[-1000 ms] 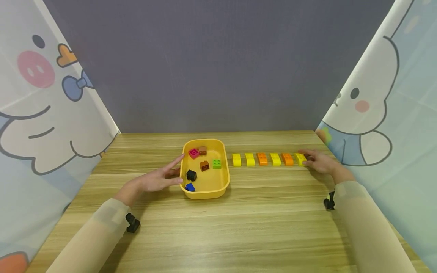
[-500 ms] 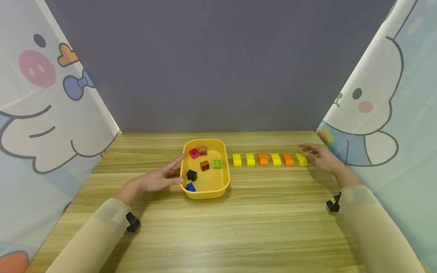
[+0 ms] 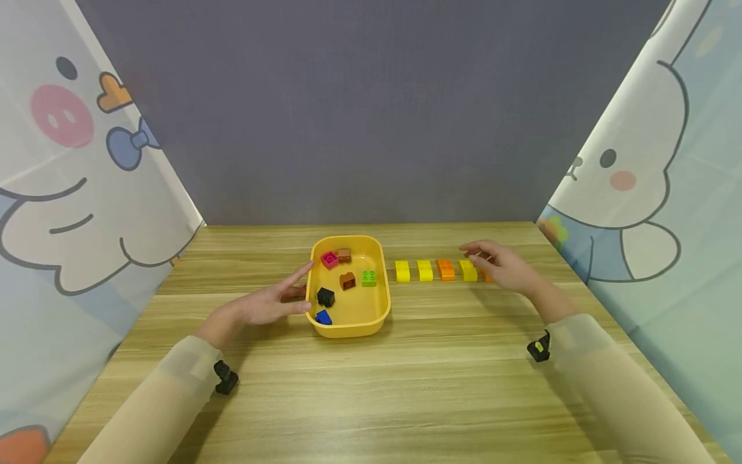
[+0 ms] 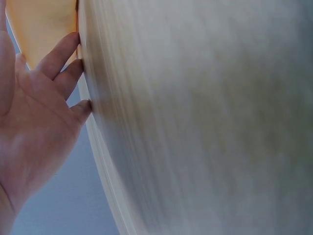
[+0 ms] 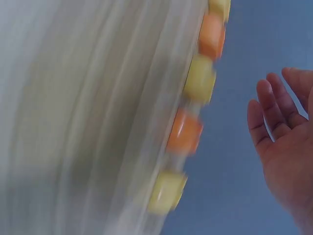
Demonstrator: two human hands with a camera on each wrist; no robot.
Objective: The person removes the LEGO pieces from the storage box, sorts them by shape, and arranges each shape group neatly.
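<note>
My left hand (image 3: 269,305) rests at the left side of a yellow plastic bin (image 3: 348,331), thumb and index finger spread along its rim. In the left wrist view, the other fingers (image 4: 71,78) reach down to the table. My right hand (image 3: 503,265) hovers over the right part of a row of toy building bricks, holding nothing. It hides the row's right end in the head view. In the right wrist view, a yellow brick (image 5: 167,192) and an orange brick (image 5: 185,132) stand there, apart from the loosely bent fingers.
Inside the bin lie a pink brick (image 3: 330,260), a green brick (image 3: 368,278), a black brick (image 3: 326,297), a blue brick (image 3: 323,318) and two brown bricks (image 3: 347,281). A grey panel (image 3: 371,129) stands behind the table; printed cloths (image 3: 626,167) hang at both sides.
The right hand has left the yellow brick at the row's right end and moved leftward above the row. The left hand and the bin have stayed in place.
</note>
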